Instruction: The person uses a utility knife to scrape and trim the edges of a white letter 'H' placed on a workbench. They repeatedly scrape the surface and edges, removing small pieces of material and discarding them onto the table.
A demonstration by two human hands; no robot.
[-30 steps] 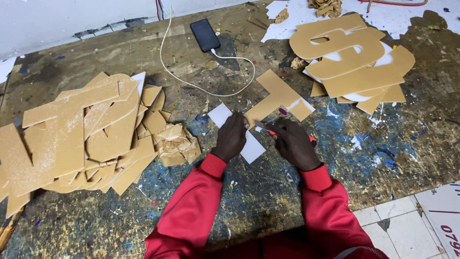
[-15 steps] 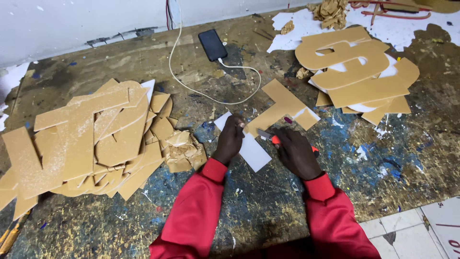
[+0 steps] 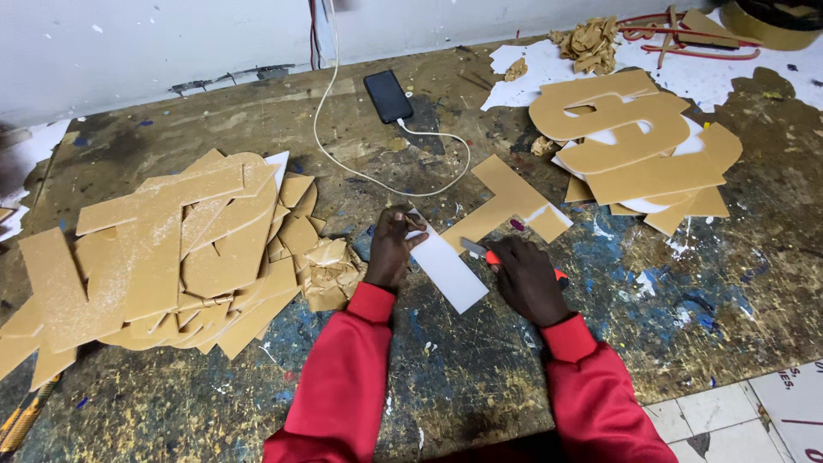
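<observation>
Pinning the white strip point(image 3: 447, 267) flat on the bench point(image 3: 686, 283), the left hand point(image 3: 391, 249) has barely shifted; the right hand point(image 3: 525, 279) stays closed round the orange knife point(image 3: 482, 253), blade at the strip's edge.

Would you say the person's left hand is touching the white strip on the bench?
Touching. The head view shows the left hand with its fingertips pressed on the upper end of the white strip.
</observation>
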